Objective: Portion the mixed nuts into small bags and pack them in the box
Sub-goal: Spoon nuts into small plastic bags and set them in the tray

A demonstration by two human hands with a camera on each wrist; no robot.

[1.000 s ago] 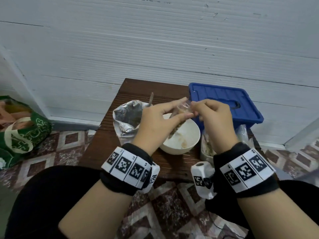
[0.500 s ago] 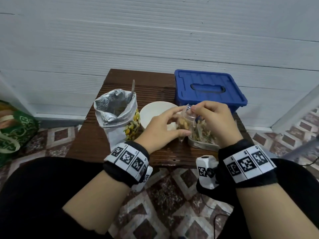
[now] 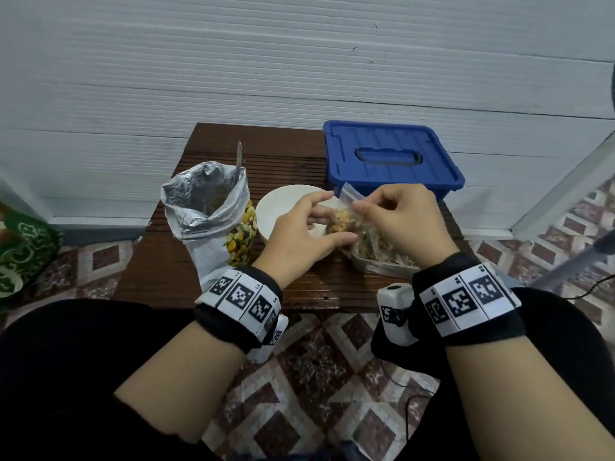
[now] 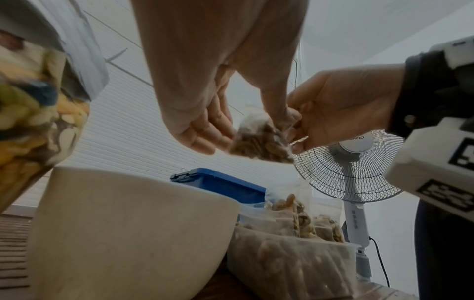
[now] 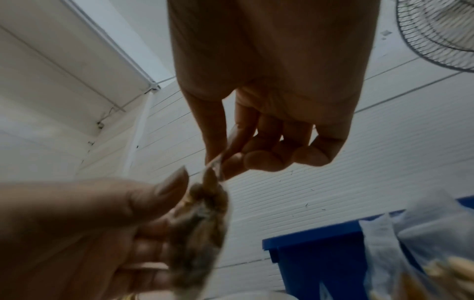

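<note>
Pinching the top edge of a small clear bag of mixed nuts [image 3: 342, 218], the right hand [image 3: 404, 221] has its thumb and forefinger closed on the plastic, with the other fingers curled loosely beneath. The left hand [image 3: 301, 232] holds the filled lower part of the same bag between its thumb and fingers. The bag hangs between both hands, clear of the tabletop [image 3: 159, 267], above the near rim of a white bowl [image 3: 283, 201] and the left end of a clear plastic box [image 3: 382, 266].

The clear plastic box sits on the tabletop just right of the bowl and contains further filled bags standing on edge. A blue lid [image 3: 389, 154] with a recessed handle lies behind the box, at the far right of the tabletop. Left of the bowl stands an open foil pouch of mixed nuts [image 3: 213, 207]; a metal utensil handle [image 3: 239, 158] projects from its mouth.

In the left wrist view, a pedestal fan [image 4: 351, 162] stands beyond the tabletop. A green patterned bag [image 3: 23, 247] lies on the tiled floor [image 3: 326, 361] at far left.
</note>
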